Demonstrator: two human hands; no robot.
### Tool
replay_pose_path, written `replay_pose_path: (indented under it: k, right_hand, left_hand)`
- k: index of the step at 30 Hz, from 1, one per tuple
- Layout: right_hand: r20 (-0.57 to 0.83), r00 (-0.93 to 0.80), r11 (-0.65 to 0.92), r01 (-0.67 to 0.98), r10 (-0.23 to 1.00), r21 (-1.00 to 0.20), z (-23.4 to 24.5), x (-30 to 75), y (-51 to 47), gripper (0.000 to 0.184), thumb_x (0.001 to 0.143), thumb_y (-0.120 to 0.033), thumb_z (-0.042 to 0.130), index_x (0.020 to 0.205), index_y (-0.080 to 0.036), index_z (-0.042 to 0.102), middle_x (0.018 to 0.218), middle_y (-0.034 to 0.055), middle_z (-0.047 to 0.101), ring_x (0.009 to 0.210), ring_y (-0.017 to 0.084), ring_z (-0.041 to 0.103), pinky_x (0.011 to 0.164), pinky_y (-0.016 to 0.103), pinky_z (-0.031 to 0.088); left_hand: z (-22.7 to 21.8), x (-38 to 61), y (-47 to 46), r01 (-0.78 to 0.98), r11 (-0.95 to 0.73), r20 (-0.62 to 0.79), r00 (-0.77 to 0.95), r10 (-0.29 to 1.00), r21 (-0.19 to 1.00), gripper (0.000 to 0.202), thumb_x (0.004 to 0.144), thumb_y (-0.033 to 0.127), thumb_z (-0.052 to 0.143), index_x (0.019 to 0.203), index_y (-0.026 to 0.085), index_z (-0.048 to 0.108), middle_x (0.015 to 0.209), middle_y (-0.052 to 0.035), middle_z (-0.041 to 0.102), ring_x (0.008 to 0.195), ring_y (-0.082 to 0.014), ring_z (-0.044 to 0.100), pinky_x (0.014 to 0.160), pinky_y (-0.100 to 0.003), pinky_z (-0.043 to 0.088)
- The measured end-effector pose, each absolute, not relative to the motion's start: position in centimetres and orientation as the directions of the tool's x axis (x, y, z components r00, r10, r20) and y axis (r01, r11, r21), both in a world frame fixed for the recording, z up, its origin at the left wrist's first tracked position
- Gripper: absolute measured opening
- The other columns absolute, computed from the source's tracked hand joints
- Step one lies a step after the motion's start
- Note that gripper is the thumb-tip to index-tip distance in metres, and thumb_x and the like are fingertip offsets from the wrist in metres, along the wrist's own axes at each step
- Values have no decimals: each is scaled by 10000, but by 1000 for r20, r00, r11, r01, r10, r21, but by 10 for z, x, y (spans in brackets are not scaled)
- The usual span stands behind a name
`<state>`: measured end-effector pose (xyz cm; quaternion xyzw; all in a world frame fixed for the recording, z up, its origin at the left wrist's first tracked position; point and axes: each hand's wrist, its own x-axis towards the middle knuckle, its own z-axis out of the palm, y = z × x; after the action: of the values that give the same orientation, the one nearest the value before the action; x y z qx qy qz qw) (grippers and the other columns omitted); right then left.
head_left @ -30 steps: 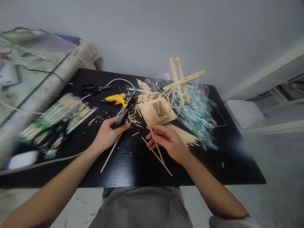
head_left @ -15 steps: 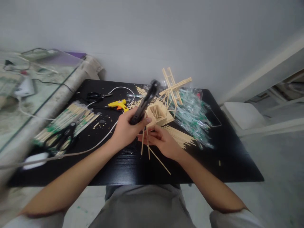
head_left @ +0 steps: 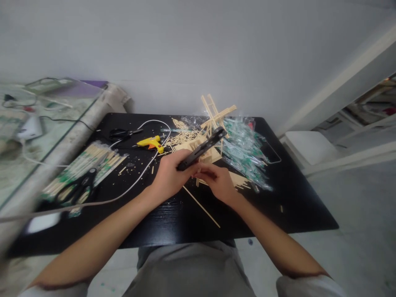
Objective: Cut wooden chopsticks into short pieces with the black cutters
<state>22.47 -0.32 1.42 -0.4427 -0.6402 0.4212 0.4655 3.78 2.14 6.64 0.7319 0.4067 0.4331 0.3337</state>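
My left hand is closed around a long black tool with slots along its body, which points up and to the right; its exact kind is unclear. Against the left fingertips, my right hand has its fingers pinched together, and what lies between them is hidden. A thin wooden stick slants over the table just below both hands. Behind the tool, a small box-like piece of wooden sticks is partly covered. Further back rises a crossed stick frame.
A yellow glue gun lies left of the hands, with black scissors behind it. Larger scissors rest on packed sticks. Green-and-clear wrappers are heaped at right. A white cable crosses the black table.
The black tool has tilted down to the right, over the box-like piece. My hands have drawn closer together, and the sticks that hung below them have mostly gone from sight.
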Motion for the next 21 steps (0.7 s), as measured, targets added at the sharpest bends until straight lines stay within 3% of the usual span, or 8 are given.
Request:
replay_pose_path:
  k: [7,12,18,21]
  right_hand:
    - [244,-200,290,251,949,-923,5,226,-9,155,928,-385,741,1015,-260,765,950,31,811,836,230,754,796,349,604]
    - [263,-295,373,424,919,-825,1,231,-10,195,991,-378,662,891,-231,742,826,31,770,741,195,698,752,304,544]
    - [292,-350,436,467,890,-769,-1,232,-12,191,1031,-332,594,1038,-215,745,932,63,779,781,205,695,768,307,521]
    - [308,-342,446,474,888,-759,-2,231,-13,192,1025,-337,607,1022,-214,753,904,60,777,767,206,692,765,311,521]
  left_hand:
    - [66,32,15,346,-409,309,309,900,844,84,869,278,721,843,201,701,736,29,659,667,-124,589,634,-248,475]
    - [63,33,13,321,-385,276,335,901,865,105,878,301,723,903,200,731,763,20,694,668,-125,601,656,-247,491]
    - [65,32,10,327,-387,263,363,894,862,115,852,304,743,858,190,730,746,24,695,704,-137,613,693,-251,485]
    - [65,31,9,329,-376,249,368,896,866,95,844,283,736,856,189,732,747,23,697,713,-142,617,699,-256,483]
